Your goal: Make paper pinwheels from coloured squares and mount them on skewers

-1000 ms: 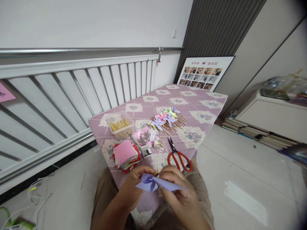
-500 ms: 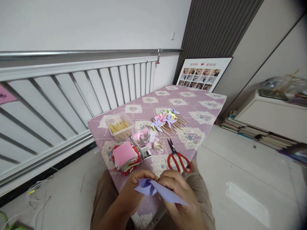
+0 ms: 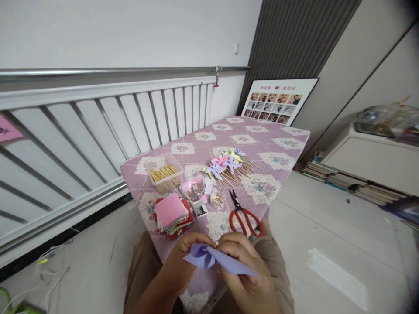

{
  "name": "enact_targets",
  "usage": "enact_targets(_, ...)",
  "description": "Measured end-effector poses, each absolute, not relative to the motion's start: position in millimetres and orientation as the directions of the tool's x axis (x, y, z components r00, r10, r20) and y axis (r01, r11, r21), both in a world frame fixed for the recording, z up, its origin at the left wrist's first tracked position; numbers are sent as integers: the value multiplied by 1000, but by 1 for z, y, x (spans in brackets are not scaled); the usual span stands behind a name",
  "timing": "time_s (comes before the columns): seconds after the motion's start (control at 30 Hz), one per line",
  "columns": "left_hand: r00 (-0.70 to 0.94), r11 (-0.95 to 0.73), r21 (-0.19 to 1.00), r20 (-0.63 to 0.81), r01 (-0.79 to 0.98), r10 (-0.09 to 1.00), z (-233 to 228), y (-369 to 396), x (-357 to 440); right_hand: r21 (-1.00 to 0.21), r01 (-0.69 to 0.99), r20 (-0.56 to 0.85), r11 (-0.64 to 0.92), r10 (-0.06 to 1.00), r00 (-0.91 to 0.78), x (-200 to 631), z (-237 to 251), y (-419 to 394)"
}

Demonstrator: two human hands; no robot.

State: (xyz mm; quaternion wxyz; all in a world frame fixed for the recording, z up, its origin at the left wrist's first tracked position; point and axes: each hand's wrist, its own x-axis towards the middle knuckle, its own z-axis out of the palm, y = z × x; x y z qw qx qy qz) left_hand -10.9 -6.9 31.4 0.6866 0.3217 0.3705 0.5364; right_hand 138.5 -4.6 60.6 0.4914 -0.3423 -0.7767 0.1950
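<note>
A purple paper pinwheel (image 3: pixel 201 256), partly folded, is held between both hands over the near edge of the table. My left hand (image 3: pixel 181 264) pinches its left side with bent fingers. My right hand (image 3: pixel 245 266) is closed on the right side, where a long flap of the paper sticks out over the palm. A small pale piece (image 3: pixel 216 244) shows between the fingertips; its kind is too small to make out. Just beyond the hands lie red-handled scissors (image 3: pixel 241 213) and a stack of coloured paper squares (image 3: pixel 172 212).
Several finished pinwheels (image 3: pixel 225 163) on sticks lie mid-table. A plastic box of wooden sticks (image 3: pixel 164 174), a dish of pins (image 3: pixel 196 188), a small white box (image 3: pixel 200 210) and a round container of small pieces (image 3: pixel 218 199) stand nearer. A white radiator (image 3: pixel 131 117) borders the left.
Both hands stay almost in place on the purple paper. The right flap has shifted very slightly to the right, and the pale piece between the fingertips shows more clearly.
</note>
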Motion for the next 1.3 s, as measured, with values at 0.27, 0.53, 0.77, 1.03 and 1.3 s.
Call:
enact_targets(0.27,175,113,935,-56,-335,983,17,-7,-16,-771,244,544,589,807,-230,135,58,-4)
enact_targets(0.53,162,88,960,-45,-266,986,19,-8,-19,-958,17,287,287,958,4,127,47,-4)
enact_targets(0.77,179,103,947,-49,-304,983,25,-6,-18,-961,-38,275,273,961,-36,129,40,2)
enact_targets(1.03,146,139,959,-105,-246,984,22,-6,-18,-966,-104,238,239,971,17,128,32,4)
enact_targets(1.3,169,122,968,-85,-219,982,19,-5,-19,-969,-126,214,212,977,-6,130,25,7)
